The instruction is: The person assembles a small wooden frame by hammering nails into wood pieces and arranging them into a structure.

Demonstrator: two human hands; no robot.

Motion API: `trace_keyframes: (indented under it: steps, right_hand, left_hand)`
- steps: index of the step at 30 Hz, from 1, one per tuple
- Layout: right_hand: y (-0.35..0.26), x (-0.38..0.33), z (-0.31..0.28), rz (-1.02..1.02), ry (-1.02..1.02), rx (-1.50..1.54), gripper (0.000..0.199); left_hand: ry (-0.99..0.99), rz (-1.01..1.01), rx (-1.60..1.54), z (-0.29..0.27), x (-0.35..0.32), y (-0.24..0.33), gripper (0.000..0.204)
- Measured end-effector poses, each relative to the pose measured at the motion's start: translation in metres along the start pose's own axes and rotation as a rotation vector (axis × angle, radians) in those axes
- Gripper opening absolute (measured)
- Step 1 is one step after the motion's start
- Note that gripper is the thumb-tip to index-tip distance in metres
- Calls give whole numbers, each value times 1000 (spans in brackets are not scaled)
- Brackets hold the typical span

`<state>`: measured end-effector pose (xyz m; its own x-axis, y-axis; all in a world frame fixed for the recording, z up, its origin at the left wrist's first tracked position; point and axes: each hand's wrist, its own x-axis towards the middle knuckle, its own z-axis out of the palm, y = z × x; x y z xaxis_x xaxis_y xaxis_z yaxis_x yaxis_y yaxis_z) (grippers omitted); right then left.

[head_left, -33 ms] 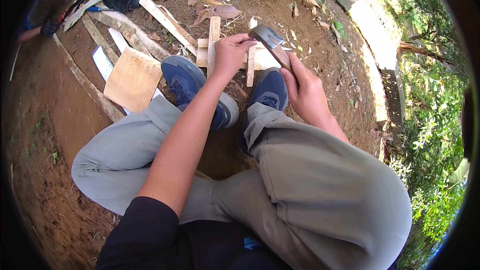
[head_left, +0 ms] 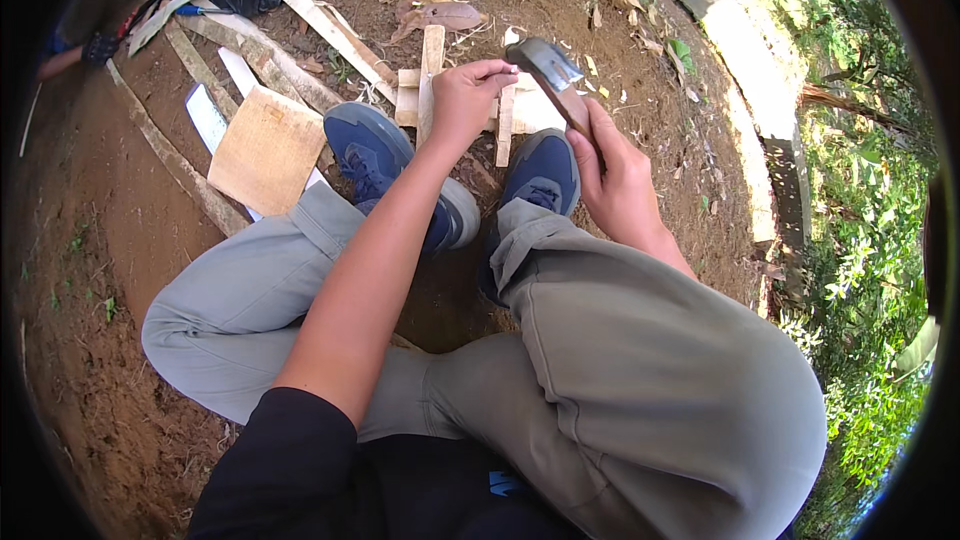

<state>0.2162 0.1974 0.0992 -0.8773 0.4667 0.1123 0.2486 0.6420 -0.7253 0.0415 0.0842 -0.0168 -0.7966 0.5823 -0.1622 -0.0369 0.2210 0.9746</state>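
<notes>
Wooden slats [head_left: 430, 80] lie nailed crosswise before the blue shoes [head_left: 385, 155], unchanged. Left hand [head_left: 465, 100] pinches at the upright slat as before; right hand [head_left: 615, 175] stays wrapped around the hammer [head_left: 550, 70], its head poised just beside the fingertips.

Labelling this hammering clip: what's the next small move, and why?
Probably a short downward tap of the hammer held raised in the right hand. The left hand pinches at a spot on the crossed wooden slats just below the hammer head. Whether it is holding a nail is too small to tell. Keep the tap light, with fingers that close.
</notes>
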Motion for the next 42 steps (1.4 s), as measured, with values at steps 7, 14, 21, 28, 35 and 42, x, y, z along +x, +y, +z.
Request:
trace_keyframes:
  steps: [7,14,21,28,35,42]
  right_hand:
    - [2,-7,2,26,11,-48,39]
    - [7,-8,11,56,-61,-74,40]
    - [9,-11,8,61,-81,-145,40]
    - [14,-11,16,111,-92,-104,40]
    - [9,-13,15,50,110,-5,37]
    - [44,-20,17,505,66,253,34]
  left_hand:
    - [8,-28,0,8,3,0,17]
    - [30,-70,38,1,-4,-6,16]
    - [51,-39,11,7,-1,-2,13]
    - [29,-89,14,5,-1,-6,13]
    - [29,-54,-34,5,-3,-12,13]
    - [90,54,110,10,-11,-4,49]
